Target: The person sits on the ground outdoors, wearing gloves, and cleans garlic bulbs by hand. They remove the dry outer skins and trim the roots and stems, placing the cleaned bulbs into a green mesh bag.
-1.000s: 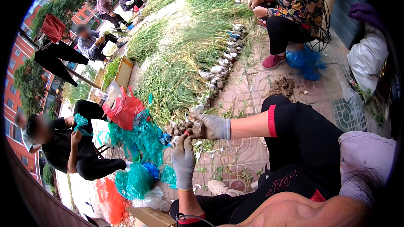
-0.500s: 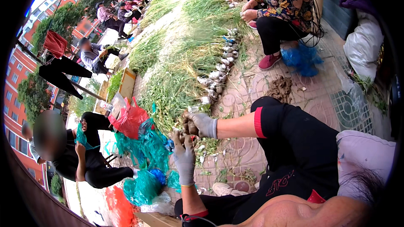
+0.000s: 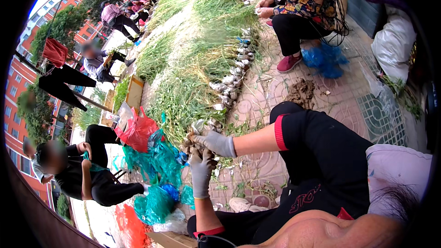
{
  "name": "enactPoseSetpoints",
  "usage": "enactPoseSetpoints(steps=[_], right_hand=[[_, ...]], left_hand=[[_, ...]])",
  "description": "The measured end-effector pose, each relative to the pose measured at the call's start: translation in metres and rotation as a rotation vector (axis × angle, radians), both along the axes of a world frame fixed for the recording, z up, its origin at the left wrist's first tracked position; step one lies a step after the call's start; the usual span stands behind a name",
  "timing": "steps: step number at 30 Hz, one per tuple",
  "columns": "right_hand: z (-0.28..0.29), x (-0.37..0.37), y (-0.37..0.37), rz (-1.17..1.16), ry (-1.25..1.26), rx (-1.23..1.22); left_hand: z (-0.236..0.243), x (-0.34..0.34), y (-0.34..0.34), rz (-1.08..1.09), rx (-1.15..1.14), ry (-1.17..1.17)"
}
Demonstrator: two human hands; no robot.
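Plant heap point(image 3: 177, 103) blocked straight ahead; plastic bags point(image 3: 158, 156) crowded left of the left hand point(image 3: 200, 170). Passable gap ran over paving point(image 3: 262, 87) between heap and mud clump point(image 3: 301, 93); bent knee point(image 3: 285, 108) stood nearside.

Daylight: bright and diffuse; its exact direction is unclear.
Pavement point(image 3: 257, 94): evenly lit, with soft, faint shadows near the co-worker's red shoe point(image 3: 290, 64).
Green stalks point(image 3: 158, 59): fairly clear nearby, fading to fuzzy texture toward the pavement's far end; pale patches among them glare almost white.
Left hand point(image 3: 200, 174) and right hand point(image 3: 216, 142): readable outlines, but dark fingertips blend into what they touch.
Black trousers point(image 3: 321, 140): folds sink into darkness.
Seated person point(image 3: 69, 181): head masked by blur.
Red buildings point(image 3: 19, 105): tilted, bent by the fisheye, edged in black.
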State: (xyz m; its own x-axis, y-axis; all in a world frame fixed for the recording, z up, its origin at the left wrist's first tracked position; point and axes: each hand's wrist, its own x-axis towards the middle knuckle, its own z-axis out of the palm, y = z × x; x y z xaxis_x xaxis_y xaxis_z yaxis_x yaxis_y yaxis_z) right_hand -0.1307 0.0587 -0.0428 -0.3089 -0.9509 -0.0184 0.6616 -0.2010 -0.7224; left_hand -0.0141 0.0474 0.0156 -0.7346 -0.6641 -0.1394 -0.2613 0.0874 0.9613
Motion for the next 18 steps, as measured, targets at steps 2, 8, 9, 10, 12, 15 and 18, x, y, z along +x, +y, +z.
enactPoseSetpoints(steps=[2, 8, 9, 10, 12, 15, 18], right_hand=[[0.016, 0.008, 0.003, -0.021, -0.040, -0.034], [0.008, -0.011, -0.013, 0.215, -0.642, 0.109], [0.003, -0.019, -0.013, 0.220, -0.649, 0.110], [-0.003, -0.027, -0.016, 0.229, -0.657, 0.104], [-0.010, -0.043, -0.018, 0.171, -0.659, 0.146], [0.000, -0.040, -0.016, -0.098, -0.510, 0.169], [0.024, -0.034, -0.008, -0.060, -0.268, -0.018]], left_hand=[[0.000, 0.008, -0.007, -0.005, -0.111, -0.035], [0.012, 0.007, -0.001, 0.018, -0.007, -0.092], [0.013, 0.006, 0.003, 0.011, 0.036, -0.102], [0.017, 0.005, 0.006, 0.007, 0.072, -0.113], [0.013, 0.004, 0.004, -0.056, 0.081, -0.134], [0.005, 0.006, -0.002, -0.107, 0.080, -0.129], [0.013, 0.008, 0.004, -0.077, 0.310, -0.073]])
